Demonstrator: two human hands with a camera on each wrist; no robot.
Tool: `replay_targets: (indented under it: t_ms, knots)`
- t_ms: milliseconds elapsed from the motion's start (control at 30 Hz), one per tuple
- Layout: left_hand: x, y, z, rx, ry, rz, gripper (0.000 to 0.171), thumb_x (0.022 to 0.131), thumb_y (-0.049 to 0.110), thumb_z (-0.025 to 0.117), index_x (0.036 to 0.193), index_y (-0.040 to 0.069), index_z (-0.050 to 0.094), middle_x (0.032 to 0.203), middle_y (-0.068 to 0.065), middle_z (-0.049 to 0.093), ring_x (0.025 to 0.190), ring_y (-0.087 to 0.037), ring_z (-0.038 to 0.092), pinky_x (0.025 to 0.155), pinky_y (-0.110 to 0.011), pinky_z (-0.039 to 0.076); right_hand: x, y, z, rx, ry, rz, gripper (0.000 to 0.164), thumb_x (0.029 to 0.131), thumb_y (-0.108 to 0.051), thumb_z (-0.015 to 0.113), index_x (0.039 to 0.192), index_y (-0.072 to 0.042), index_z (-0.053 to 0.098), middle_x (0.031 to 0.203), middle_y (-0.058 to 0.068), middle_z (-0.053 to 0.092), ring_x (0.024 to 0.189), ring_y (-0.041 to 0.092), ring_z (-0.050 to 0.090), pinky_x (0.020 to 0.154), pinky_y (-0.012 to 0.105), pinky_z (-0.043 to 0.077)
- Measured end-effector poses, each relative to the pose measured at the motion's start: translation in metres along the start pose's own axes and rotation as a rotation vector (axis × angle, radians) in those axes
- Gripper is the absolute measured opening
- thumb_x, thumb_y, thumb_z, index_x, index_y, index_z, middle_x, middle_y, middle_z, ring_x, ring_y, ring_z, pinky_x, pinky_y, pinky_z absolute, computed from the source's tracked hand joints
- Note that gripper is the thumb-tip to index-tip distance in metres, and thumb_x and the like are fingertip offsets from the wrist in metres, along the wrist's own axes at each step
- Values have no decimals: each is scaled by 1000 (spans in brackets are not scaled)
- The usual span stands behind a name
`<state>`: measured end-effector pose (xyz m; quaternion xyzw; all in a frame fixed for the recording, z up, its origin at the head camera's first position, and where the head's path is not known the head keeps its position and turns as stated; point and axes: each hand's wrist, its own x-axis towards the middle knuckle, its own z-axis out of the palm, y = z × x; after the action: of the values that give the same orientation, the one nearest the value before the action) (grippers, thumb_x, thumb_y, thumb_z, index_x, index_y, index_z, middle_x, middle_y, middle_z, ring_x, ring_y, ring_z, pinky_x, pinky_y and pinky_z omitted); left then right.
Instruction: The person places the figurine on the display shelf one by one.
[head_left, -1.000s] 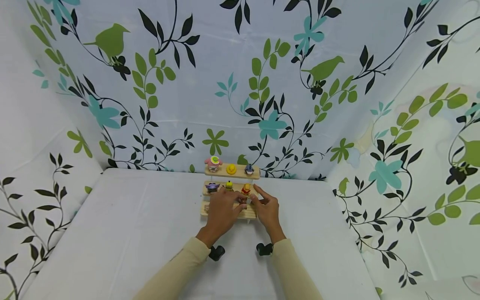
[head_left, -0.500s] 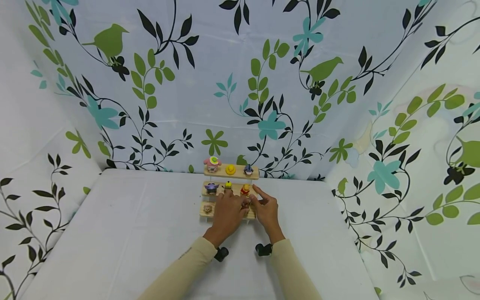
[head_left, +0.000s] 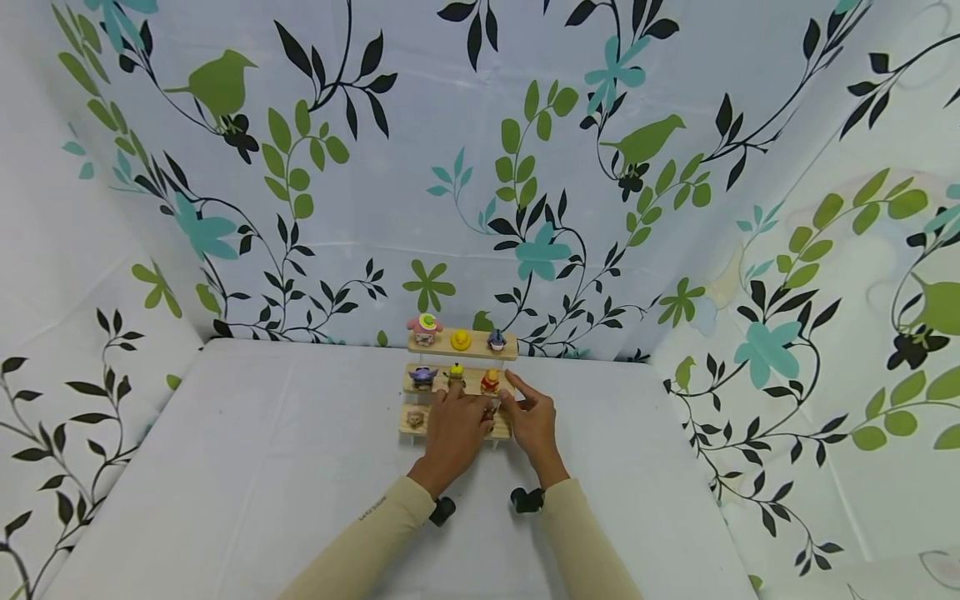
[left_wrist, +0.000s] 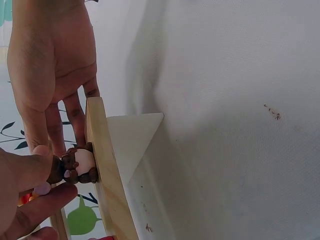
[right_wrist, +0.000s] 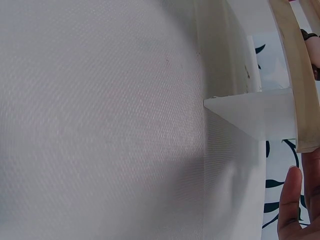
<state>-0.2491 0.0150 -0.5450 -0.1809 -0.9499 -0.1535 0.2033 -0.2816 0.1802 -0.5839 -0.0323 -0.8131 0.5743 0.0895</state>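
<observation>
A three-tier wooden display shelf stands against the back of the table, its boards carrying small figurines. My left hand covers the middle of the lowest board. In the left wrist view its thumb and fingers pinch the head of a brown figurine with a pale pink belly, whose feet are right at the board. My right hand rests at the shelf's right end, thumb near the figurine and other fingers extended; its fingers show beside the board end in the right wrist view.
A pink-eared figurine, a yellow duck and a dark blue figurine line the top tier. Purple, yellow-green and red-yellow figurines occupy the middle one. A tan figurine sits at lower left.
My left hand has shifted right and slightly toward me along the lowest board, uncovering the tan figurine at its left end. My right hand has stayed at the shelf's right end.
</observation>
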Motion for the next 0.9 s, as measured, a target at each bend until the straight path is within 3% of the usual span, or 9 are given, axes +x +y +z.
replay_targets:
  t_ms: [267,500,667,900]
  knots:
    - [-2,-3,-8,41,42,20,31,91,40,84,117,23,80,106,1,80,100,-23,57,80,-39,40,1,0,1,6,-8,-10,44,100,-37,75,143,-28,69,155,3,61,89,16,71,68,21,53]
    - [-5,-9,-29,-8,125,-13,36,90,43,86,117,20,80,110,-3,78,104,-24,58,84,-40,44,2,-5,-2,-5,-25,-19,48,99,-41,75,144,-27,68,155,5,61,91,22,73,71,21,54]
    - [-13,-20,-44,-66,201,-31,37,90,40,86,119,19,79,110,-5,76,104,-26,59,82,-42,43,-2,-8,-7,-82,-48,-14,51,100,-42,73,149,-32,63,154,-2,62,102,25,74,81,32,58]
    - [-25,-46,-65,-37,132,-76,50,96,47,78,137,18,72,132,-11,69,122,-32,56,88,-47,43,-13,-4,-17,-193,-37,5,72,103,-41,70,165,-40,35,168,-2,45,136,30,62,106,54,53]
